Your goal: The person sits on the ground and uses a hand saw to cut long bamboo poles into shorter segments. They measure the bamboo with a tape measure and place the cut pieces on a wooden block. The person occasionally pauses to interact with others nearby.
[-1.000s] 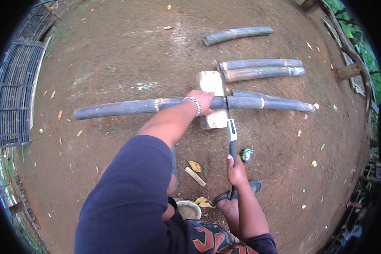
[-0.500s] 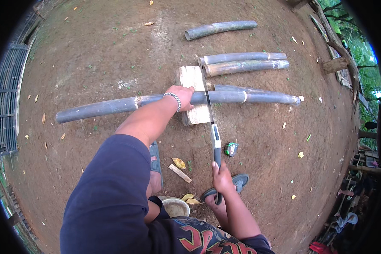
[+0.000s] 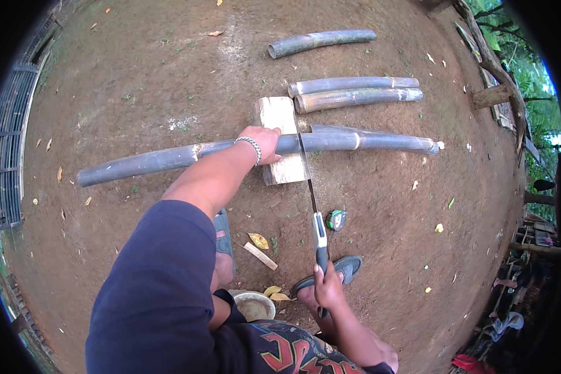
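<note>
Open ground [image 3: 137,93] far left of the long bamboo pole [image 3: 143,161]; room there for the left hand [image 3: 260,144]. Pole bars near-to-far passage, lying left to right across the wooden block [image 3: 275,116]. Saw [image 3: 320,232] lies ahead of the right hand [image 3: 328,288], crossing the pole. Tape measure [image 3: 336,219] just right of it. Paired bamboo pieces [image 3: 358,98] obstruct beyond; bare soil between them and the farthest piece [image 3: 322,42].

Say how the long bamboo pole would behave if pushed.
The bamboo pole may roll, being round, if the left hand lets go. It looks stiff, only slightly bowed across the wood block. Probably light, if hollow like the farthest cut piece.
</note>
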`<state>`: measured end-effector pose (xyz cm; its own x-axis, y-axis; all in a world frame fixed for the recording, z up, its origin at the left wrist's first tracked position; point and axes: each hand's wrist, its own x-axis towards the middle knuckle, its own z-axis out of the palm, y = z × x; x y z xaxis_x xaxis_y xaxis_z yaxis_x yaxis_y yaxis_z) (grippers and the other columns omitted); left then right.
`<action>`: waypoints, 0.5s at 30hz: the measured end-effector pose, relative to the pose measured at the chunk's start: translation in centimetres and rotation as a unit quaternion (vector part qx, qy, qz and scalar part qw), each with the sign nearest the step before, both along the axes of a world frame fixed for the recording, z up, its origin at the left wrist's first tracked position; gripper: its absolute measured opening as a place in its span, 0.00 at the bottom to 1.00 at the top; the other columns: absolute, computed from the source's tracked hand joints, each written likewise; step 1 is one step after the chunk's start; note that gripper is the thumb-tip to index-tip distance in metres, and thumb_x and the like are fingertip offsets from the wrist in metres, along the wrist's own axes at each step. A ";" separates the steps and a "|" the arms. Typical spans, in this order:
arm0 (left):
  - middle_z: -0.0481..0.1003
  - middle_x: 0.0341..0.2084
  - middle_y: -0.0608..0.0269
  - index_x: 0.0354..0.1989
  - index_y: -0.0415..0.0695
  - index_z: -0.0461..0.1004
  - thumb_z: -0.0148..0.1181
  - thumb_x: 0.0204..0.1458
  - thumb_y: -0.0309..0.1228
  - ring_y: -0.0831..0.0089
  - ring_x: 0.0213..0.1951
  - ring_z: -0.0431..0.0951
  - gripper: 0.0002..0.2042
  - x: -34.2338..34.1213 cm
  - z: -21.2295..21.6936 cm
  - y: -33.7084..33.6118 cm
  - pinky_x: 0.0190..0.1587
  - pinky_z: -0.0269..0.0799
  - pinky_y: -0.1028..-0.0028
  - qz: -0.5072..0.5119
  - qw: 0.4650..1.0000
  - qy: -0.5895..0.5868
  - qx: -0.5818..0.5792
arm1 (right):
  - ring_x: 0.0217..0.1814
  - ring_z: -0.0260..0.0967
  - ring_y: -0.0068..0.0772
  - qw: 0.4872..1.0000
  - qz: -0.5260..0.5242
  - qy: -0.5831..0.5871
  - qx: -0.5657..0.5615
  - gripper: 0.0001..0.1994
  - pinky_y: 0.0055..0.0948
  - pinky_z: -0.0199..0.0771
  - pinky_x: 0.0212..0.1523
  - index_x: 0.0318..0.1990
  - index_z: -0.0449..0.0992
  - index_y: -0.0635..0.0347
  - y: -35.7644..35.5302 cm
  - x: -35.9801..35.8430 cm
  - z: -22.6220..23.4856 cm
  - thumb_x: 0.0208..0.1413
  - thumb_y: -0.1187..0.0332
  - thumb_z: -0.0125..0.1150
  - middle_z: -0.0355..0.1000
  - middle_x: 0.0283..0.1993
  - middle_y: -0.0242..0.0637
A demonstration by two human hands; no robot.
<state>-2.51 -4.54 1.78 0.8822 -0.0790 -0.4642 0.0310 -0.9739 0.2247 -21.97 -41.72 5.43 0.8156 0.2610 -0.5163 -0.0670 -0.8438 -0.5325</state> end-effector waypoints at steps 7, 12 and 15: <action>0.80 0.47 0.44 0.55 0.37 0.69 0.65 0.54 0.52 0.51 0.53 0.80 0.31 0.3 -0.2 -0.7 0.57 0.74 0.59 -0.005 1.000 -0.009 -0.001 | 0.48 0.72 0.72 0.998 -0.035 0.053 -0.001 0.23 0.57 0.71 0.49 0.50 0.69 0.68 6.5 8.2 -2.7 0.70 0.51 0.48 0.74 0.40 0.68; 0.80 0.47 0.44 0.55 0.37 0.69 0.65 0.54 0.52 0.51 0.53 0.80 0.31 -0.2 -0.5 0.3 0.56 0.75 0.59 0.000 1.000 -0.007 -0.004 | 0.50 0.73 0.71 0.996 -0.026 0.075 -0.027 0.23 0.56 0.71 0.51 0.54 0.68 0.67 0.9 2.1 -0.1 0.70 0.51 0.49 0.75 0.43 0.67; 0.80 0.48 0.44 0.56 0.37 0.69 0.65 0.54 0.52 0.51 0.53 0.80 0.31 0.4 0.2 -0.3 0.56 0.75 0.59 -0.012 1.000 0.003 -0.003 | 0.53 0.72 0.71 0.997 -0.014 0.056 -0.043 0.23 0.55 0.71 0.53 0.57 0.67 0.65 -1.2 0.1 0.7 0.70 0.52 0.50 0.75 0.44 0.68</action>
<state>-2.16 -4.79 1.96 0.8768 -0.1027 -0.4697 0.0097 -0.9729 0.2310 -21.86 -42.91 6.17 0.7573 0.1909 -0.6245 -0.1460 -0.8826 -0.4468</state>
